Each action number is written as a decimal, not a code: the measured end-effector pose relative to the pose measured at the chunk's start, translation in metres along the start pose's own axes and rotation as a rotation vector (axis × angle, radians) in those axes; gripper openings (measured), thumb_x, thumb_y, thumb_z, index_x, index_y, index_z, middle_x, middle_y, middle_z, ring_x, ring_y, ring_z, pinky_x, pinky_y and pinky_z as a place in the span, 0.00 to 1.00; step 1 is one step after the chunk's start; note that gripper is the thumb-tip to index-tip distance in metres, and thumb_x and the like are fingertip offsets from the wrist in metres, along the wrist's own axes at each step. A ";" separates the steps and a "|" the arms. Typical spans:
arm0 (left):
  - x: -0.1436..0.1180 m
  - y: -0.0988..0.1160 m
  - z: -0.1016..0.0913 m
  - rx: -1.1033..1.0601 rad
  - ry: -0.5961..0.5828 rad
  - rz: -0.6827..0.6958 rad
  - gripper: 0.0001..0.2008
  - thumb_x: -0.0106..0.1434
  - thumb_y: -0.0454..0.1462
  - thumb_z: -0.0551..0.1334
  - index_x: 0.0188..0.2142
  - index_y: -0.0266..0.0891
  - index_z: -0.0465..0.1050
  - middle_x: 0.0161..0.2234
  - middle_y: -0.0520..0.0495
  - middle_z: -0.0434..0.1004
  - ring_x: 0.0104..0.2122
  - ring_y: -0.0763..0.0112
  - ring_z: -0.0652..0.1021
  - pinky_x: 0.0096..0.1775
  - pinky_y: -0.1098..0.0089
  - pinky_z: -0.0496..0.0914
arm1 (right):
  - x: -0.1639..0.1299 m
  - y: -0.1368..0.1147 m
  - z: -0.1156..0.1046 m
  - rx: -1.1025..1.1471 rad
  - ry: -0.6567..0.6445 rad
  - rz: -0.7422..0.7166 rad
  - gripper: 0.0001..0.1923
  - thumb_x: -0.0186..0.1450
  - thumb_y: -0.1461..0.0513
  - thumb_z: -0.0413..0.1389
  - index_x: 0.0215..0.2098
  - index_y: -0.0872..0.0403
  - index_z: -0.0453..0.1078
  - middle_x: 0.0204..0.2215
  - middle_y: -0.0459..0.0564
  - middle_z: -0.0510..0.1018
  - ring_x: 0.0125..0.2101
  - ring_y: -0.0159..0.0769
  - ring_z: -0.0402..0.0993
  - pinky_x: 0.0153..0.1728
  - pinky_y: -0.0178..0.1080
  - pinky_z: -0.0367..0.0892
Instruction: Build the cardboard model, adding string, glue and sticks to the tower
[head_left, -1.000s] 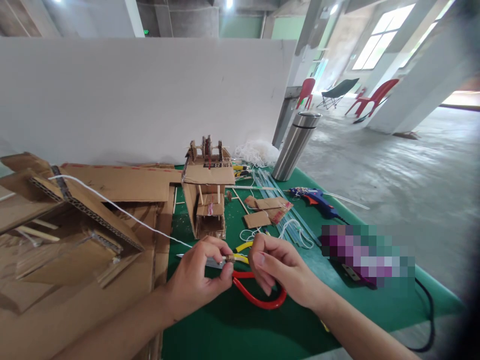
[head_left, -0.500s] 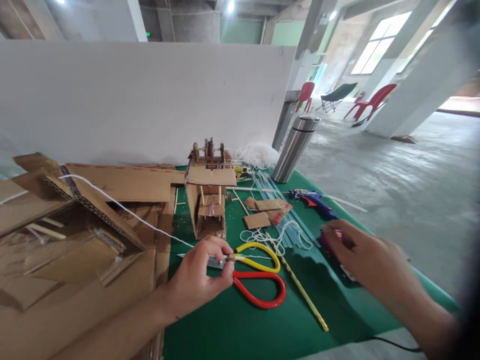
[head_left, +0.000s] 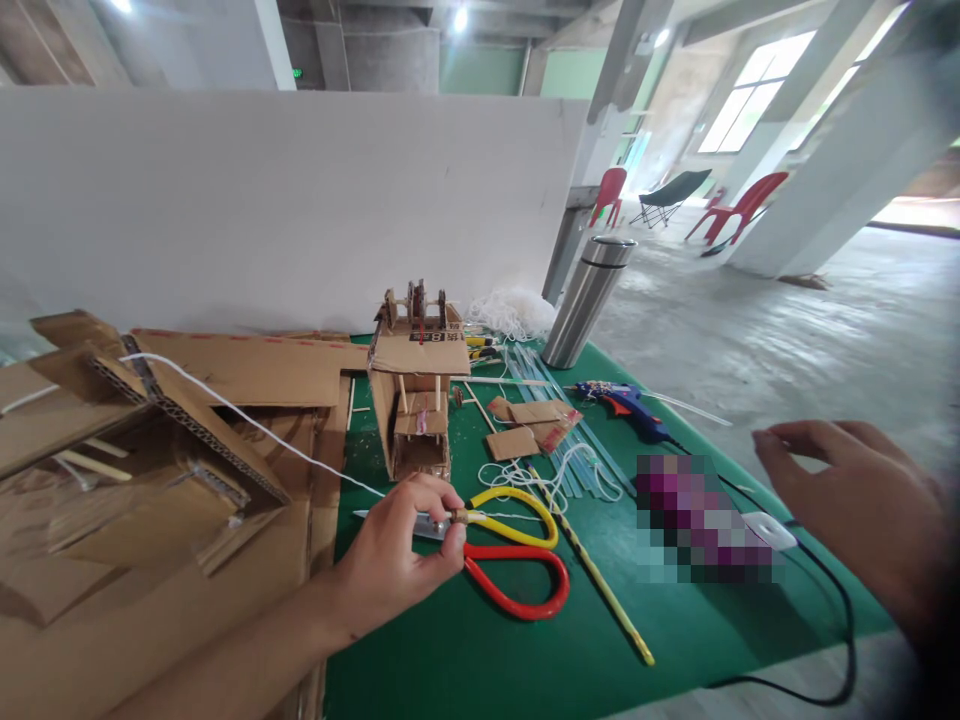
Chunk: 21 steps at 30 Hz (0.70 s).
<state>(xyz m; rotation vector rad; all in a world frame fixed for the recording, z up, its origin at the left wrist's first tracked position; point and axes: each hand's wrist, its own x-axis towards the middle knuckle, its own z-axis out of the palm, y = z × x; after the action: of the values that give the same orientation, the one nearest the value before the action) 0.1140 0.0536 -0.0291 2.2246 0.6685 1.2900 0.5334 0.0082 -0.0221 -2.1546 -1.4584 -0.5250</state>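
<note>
Where the view begins at the far left, flattened cardboard sheets [head_left: 172,500] cover the green bench [head_left: 480,660], and a white string [head_left: 247,425] runs taut across them down to the left hand [head_left: 397,560]. That hand's fingers [head_left: 450,535] are pinched around a small brown spool [head_left: 459,517] at the string's end, just above the pivot of the scissors [head_left: 517,560], whose yellow and red handles lie flat on the bench. Behind the hand stands a small cardboard model [head_left: 416,390], an open-fronted box with wooden sticks inside it and little wheels on top. Right of it lie cardboard scraps [head_left: 529,425], loose white cord [head_left: 551,480], clear glue sticks [head_left: 577,450] and a thin yellow stick [head_left: 600,590]. Further back a steel flask [head_left: 589,300] stands upright with its lid on, so its contents cannot be told. A blue glue gun [head_left: 626,400] rests beyond a blurred patch. At the far right, the right hand [head_left: 855,510] hovers over the bench edge, fingers spread and holding nothing.
</note>
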 end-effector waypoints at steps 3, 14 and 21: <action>0.000 0.000 -0.001 0.005 -0.017 -0.025 0.13 0.60 0.28 0.60 0.37 0.45 0.56 0.36 0.51 0.73 0.35 0.71 0.79 0.35 0.71 0.75 | -0.006 -0.045 -0.011 0.271 -0.040 0.025 0.16 0.63 0.50 0.50 0.31 0.52 0.69 0.36 0.59 0.74 0.35 0.54 0.73 0.36 0.52 0.66; 0.001 0.000 0.001 0.040 0.011 0.002 0.14 0.59 0.28 0.59 0.36 0.45 0.56 0.35 0.52 0.73 0.34 0.72 0.80 0.35 0.72 0.74 | -0.028 -0.167 -0.020 1.164 -0.661 -0.093 0.16 0.65 0.49 0.57 0.33 0.53 0.72 0.26 0.47 0.72 0.26 0.33 0.65 0.26 0.34 0.63; 0.001 0.000 0.001 0.035 0.012 -0.006 0.14 0.59 0.28 0.60 0.36 0.45 0.56 0.35 0.52 0.74 0.34 0.72 0.79 0.36 0.72 0.73 | -0.029 -0.196 -0.010 1.109 -0.982 -0.238 0.14 0.69 0.55 0.51 0.49 0.53 0.69 0.26 0.42 0.63 0.26 0.30 0.58 0.25 0.33 0.56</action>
<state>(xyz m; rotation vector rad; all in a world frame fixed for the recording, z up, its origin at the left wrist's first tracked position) 0.1154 0.0542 -0.0291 2.2421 0.7070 1.2995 0.3397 0.0425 0.0045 -1.2727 -1.7909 1.1956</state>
